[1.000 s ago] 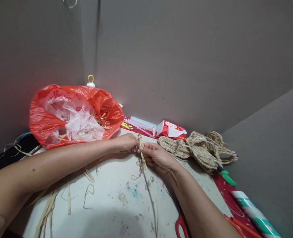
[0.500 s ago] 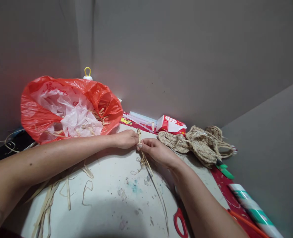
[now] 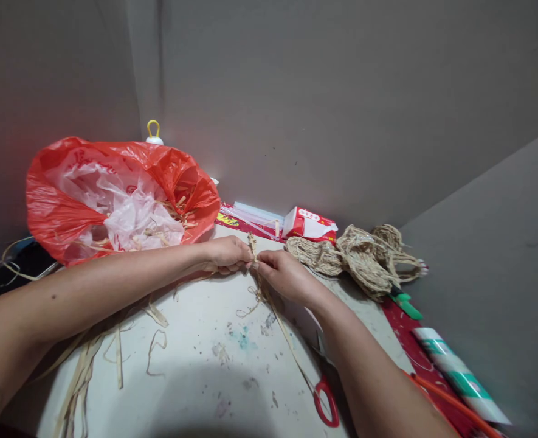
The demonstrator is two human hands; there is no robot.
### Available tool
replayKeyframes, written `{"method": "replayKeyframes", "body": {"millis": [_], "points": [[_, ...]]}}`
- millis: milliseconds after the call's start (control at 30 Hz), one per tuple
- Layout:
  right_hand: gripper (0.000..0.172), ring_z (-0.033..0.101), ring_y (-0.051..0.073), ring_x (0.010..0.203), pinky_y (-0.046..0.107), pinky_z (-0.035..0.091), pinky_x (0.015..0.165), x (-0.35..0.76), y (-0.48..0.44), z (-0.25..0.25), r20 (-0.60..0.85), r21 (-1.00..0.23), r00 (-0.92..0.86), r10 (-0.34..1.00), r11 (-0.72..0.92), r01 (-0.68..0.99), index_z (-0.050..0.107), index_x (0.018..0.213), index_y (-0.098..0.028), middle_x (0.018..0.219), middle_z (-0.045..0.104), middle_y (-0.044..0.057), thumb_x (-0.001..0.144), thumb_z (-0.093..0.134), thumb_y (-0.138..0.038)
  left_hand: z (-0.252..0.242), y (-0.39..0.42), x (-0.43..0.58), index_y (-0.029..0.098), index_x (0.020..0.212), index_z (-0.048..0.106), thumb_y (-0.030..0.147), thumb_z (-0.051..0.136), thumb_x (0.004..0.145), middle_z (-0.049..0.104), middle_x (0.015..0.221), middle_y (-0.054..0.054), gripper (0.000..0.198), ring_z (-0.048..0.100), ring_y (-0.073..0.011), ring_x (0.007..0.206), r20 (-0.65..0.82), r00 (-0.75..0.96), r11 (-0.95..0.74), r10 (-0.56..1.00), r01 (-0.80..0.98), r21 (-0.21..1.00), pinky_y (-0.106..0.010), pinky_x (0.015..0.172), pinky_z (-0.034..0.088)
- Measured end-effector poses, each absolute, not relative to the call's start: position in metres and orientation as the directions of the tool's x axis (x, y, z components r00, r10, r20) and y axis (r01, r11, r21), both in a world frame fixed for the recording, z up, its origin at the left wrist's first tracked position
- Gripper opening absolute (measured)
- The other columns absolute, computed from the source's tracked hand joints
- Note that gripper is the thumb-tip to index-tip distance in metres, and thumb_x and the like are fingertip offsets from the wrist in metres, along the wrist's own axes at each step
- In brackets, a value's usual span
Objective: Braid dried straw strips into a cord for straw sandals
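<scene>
At the middle of the white board, my left hand [image 3: 228, 254] and my right hand [image 3: 282, 274] meet at a thin braid of dried straw strips [image 3: 252, 242]. Both are closed, fingertips pinching the braid from either side. Its knobbly top end sticks up between them. Below my fingers hang loose ends and a small curled tangle [image 3: 258, 297]. One long straw strip [image 3: 289, 340] runs from there down toward the red-handled scissors [image 3: 326, 401], which lie partly beneath my right forearm. More loose straw strips [image 3: 79, 383] lie under and below my left forearm.
A red plastic bag [image 3: 191, 161] with white plastic and straw inside stands at back left. Behind my hands lie clear sticks [image 3: 259, 213] and a red tissue pack [image 3: 309, 225]. Coiled twine bundles [image 3: 364, 261], a green-handled tool [image 3: 408, 306] and a green-white roll [image 3: 460, 374] sit right.
My fingertips have drawn closer together at the braid. The long strip below it has swung right, now reaching the scissors. The whole view has shifted slightly.
</scene>
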State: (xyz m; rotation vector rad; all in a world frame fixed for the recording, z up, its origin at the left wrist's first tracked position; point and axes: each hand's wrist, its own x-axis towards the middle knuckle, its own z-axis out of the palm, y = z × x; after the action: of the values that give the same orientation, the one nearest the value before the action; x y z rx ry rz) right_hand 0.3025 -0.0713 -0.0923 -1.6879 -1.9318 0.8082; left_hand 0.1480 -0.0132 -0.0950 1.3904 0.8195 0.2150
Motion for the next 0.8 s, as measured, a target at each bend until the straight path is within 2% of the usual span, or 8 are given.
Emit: {"method": "replayKeyframes", "body": {"millis": [200,300,400,467,567,667,800], "points": [[0.017,0.045,0.015,0.057,0.027,0.031,0.055,0.312,-0.073,-0.08,-0.077,-0.679,-0.12,0.99,0.036,0.734,0.06,0.059,-0.017,0.057,0.055,0.0,0.072,0.05,-0.021,-0.093,-0.022,0.151,0.016,0.058,0.049,0.019,0.047,0.082,0.027,0.033,0.008,0.025,0.019,-0.0048,0.028,-0.303,0.635,0.061,0.711,0.374,0.925,-0.022,0.034,0.011],[0.018,0.04,0.013,0.049,0.026,0.03,0.05,0.311,-0.074,-0.08,-0.078,-0.704,-0.089,0.993,0.009,0.71,0.059,0.06,-0.018,0.051,0.047,-0.002,0.074,0.048,-0.022,-0.095,-0.024,0.152,0.016,0.057,0.049,0.018,0.049,0.081,0.028,0.033,0.008,0.024,0.02,-0.0047,0.028,-0.278,0.624,0.039,0.731,0.368,0.929,-0.021,0.034,0.01],[0.024,0.031,0.011,0.042,0.025,0.027,0.045,0.301,-0.075,-0.085,-0.065,-0.729,-0.071,0.995,0.001,0.684,0.052,0.059,-0.02,0.046,0.036,-0.005,0.08,0.044,-0.029,-0.099,-0.024,0.153,0.016,0.059,0.051,0.019,0.051,0.081,0.03,0.034,0.008,0.022,0.021,-0.0047,0.029,-0.274,0.608,0.08,0.745,0.327,0.942,-0.022,0.034,0.01],[0.027,0.033,0.011,0.043,0.025,0.027,0.044,0.293,-0.077,-0.089,-0.04,-0.719,-0.057,0.998,0.011,0.695,0.047,0.056,-0.021,0.047,0.037,-0.004,0.081,0.043,-0.03,-0.102,-0.024,0.153,0.016,0.058,0.05,0.018,0.053,0.079,0.029,0.035,0.008,0.021,0.021,-0.0045,0.03,-0.311,0.594,0.168,0.742,0.285,0.944,-0.021,0.034,0.01],[0.026,0.042,0.014,0.051,0.025,0.03,0.048,0.281,-0.081,-0.094,0.009,-0.654,-0.045,0.999,0.04,0.755,0.046,0.055,-0.021,0.053,0.049,0.0,0.08,0.044,-0.025,-0.104,-0.023,0.152,0.017,0.055,0.043,0.016,0.053,0.077,0.029,0.036,0.009,0.024,0.022,-0.0038,0.031,-0.381,0.584,0.289,0.717,0.248,0.925,-0.02,0.035,0.012],[0.019,0.053,0.018,0.062,0.027,0.033,0.056,0.27,-0.086,-0.097,0.027,-0.546,-0.062,0.998,0.067,0.835,0.056,0.063,-0.02,0.066,0.063,0.006,0.079,0.046,-0.021,-0.101,-0.022,0.15,0.018,0.053,0.035,0.012,0.051,0.077,0.027,0.037,0.009,0.029,0.02,-0.0032,0.032,-0.438,0.595,0.371,0.674,0.239,0.897,-0.019,0.036,0.015],[0.015,0.058,0.024,0.067,0.031,0.031,0.059,0.258,-0.093,-0.1,0.019,-0.372,-0.031,0.999,0.036,0.927,0.064,0.078,-0.019,0.074,0.067,0.013,0.08,0.049,-0.022,-0.097,-0.022,0.15,0.017,0.05,0.031,0.007,0.049,0.076,0.026,0.035,0.009,0.033,0.018,-0.0025,0.032,-0.511,0.591,0.446,0.624,0.268,0.854,-0.019,0.036,0.014]]}}
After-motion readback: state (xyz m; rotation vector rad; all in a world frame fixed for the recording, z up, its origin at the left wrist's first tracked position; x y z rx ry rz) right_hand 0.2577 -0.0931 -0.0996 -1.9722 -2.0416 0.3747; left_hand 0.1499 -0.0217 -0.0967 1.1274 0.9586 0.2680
